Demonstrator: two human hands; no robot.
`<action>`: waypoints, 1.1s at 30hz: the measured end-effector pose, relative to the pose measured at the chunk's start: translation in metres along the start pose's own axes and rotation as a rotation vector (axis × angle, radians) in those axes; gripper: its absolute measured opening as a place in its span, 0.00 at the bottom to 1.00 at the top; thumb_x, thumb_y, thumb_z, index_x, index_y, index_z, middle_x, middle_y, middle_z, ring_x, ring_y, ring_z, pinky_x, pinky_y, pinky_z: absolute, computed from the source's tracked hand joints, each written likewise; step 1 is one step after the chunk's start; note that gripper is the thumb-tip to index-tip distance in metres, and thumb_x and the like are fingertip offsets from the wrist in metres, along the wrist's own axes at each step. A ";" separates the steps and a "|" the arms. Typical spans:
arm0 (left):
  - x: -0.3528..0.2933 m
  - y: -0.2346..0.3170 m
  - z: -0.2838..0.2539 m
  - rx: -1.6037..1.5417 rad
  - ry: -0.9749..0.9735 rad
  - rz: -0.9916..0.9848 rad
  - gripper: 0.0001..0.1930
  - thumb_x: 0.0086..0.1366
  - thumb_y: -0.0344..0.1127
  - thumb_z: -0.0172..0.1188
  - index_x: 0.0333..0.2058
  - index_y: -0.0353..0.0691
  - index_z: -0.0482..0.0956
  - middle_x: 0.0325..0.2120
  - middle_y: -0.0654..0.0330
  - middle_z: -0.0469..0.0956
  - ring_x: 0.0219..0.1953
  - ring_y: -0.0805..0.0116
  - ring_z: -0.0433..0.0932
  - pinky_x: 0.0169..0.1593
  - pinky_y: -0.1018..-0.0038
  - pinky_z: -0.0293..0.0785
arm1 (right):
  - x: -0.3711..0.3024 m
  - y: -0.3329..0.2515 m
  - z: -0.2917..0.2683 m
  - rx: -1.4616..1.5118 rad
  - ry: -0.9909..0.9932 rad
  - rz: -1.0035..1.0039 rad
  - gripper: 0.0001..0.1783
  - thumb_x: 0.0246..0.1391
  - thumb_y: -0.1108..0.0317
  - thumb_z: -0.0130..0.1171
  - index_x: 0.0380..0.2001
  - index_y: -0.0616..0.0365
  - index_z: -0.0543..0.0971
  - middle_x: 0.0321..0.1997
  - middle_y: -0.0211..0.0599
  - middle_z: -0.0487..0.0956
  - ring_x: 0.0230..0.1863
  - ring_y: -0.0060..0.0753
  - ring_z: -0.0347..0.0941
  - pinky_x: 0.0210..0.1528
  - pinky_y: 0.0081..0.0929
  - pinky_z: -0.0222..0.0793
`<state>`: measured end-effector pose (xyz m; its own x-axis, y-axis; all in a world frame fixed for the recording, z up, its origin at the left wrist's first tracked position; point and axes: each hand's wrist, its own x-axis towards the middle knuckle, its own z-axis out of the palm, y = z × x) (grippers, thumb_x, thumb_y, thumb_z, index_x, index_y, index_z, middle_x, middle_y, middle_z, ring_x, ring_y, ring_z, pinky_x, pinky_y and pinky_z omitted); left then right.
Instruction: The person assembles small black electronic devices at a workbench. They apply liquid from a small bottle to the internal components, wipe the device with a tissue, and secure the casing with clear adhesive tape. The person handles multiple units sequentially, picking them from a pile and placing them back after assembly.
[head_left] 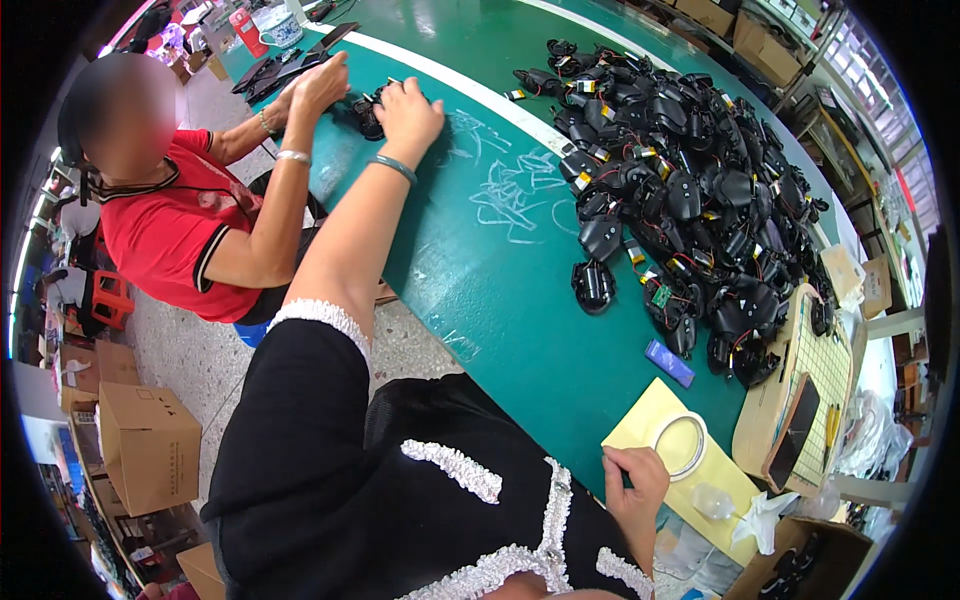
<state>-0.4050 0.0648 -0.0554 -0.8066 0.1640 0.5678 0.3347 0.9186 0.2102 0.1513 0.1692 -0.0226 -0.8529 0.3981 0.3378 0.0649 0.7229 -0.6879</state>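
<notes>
My left hand (408, 115) reaches far over the green table, its fingers bent down around a black plastic housing (368, 116); its palm side is hidden. Close by, a co-worker in a red shirt has both hands (312, 92) raised near the same housing, at the table's left edge. My right hand (640, 484) is low in front of me with curled fingers and nothing visible in them. It rests by the edge of a yellow sheet (640, 412), beside a white tape roll (698, 447).
A large heap of black plastic housings (685, 195) with wires and small batteries covers the table's right side. Nearer me lie a blue block (669, 363) and a beige board with a grid (805, 390). An open carton (835, 560) stands at lower right. Black parts (285, 72) lie far left.
</notes>
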 end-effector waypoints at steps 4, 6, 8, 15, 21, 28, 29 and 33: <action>0.017 -0.006 0.000 0.193 -0.184 0.002 0.23 0.57 0.52 0.60 0.46 0.43 0.76 0.47 0.51 0.76 0.54 0.53 0.71 0.59 0.42 0.54 | 0.000 0.003 -0.002 0.016 -0.017 0.010 0.09 0.40 0.81 0.63 0.29 0.59 0.81 0.25 0.38 0.79 0.26 0.36 0.75 0.31 0.26 0.68; 0.021 -0.008 -0.001 0.224 -0.221 0.058 0.22 0.57 0.51 0.60 0.47 0.47 0.76 0.47 0.55 0.76 0.53 0.56 0.73 0.58 0.40 0.55 | -0.001 0.003 -0.002 0.024 -0.007 0.012 0.09 0.40 0.81 0.64 0.29 0.58 0.81 0.24 0.37 0.79 0.25 0.35 0.75 0.30 0.26 0.68; 0.017 -0.004 -0.009 0.195 -0.209 0.117 0.19 0.57 0.47 0.60 0.45 0.47 0.77 0.45 0.56 0.77 0.50 0.57 0.75 0.55 0.46 0.63 | 0.001 0.003 0.000 0.028 0.022 0.000 0.09 0.40 0.79 0.65 0.28 0.56 0.81 0.23 0.35 0.79 0.24 0.34 0.74 0.28 0.26 0.67; -0.054 0.002 -0.061 -0.269 -0.236 0.432 0.15 0.52 0.39 0.64 0.39 0.40 0.79 0.39 0.53 0.77 0.44 0.52 0.75 0.49 0.63 0.71 | 0.002 0.002 -0.001 0.046 0.028 -0.010 0.08 0.41 0.78 0.65 0.28 0.57 0.81 0.25 0.36 0.79 0.26 0.36 0.75 0.29 0.28 0.69; -0.168 0.034 -0.153 -0.508 -0.369 0.620 0.17 0.50 0.37 0.68 0.39 0.40 0.78 0.42 0.56 0.76 0.46 0.54 0.73 0.50 0.64 0.70 | 0.001 0.001 -0.001 0.029 0.043 -0.012 0.07 0.42 0.78 0.64 0.29 0.59 0.81 0.26 0.38 0.80 0.28 0.38 0.76 0.32 0.29 0.70; -0.249 0.065 -0.214 -0.707 -0.365 0.650 0.23 0.50 0.41 0.70 0.44 0.38 0.76 0.44 0.54 0.74 0.44 0.53 0.73 0.48 0.64 0.70 | -0.004 -0.001 0.003 0.006 0.048 0.043 0.06 0.45 0.74 0.64 0.30 0.60 0.81 0.27 0.39 0.80 0.29 0.39 0.76 0.34 0.28 0.70; -0.241 0.066 -0.212 -0.743 -0.345 0.638 0.23 0.51 0.41 0.69 0.45 0.37 0.76 0.44 0.53 0.74 0.45 0.53 0.73 0.49 0.64 0.70 | -0.003 -0.005 0.003 0.017 0.050 0.080 0.07 0.45 0.73 0.64 0.31 0.60 0.81 0.28 0.38 0.79 0.29 0.39 0.76 0.34 0.28 0.71; -0.216 0.063 -0.169 -0.698 -0.425 0.612 0.29 0.54 0.44 0.68 0.51 0.36 0.73 0.49 0.51 0.72 0.49 0.52 0.71 0.51 0.64 0.68 | 0.014 -0.033 0.018 -0.029 -0.040 0.196 0.21 0.43 0.64 0.68 0.42 0.59 0.77 0.33 0.40 0.78 0.33 0.40 0.75 0.36 0.31 0.71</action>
<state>-0.1275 0.0271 -0.0302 -0.4621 0.7743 0.4324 0.8473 0.2416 0.4729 0.1278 0.1409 -0.0067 -0.8427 0.5098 0.1731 0.2456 0.6501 -0.7191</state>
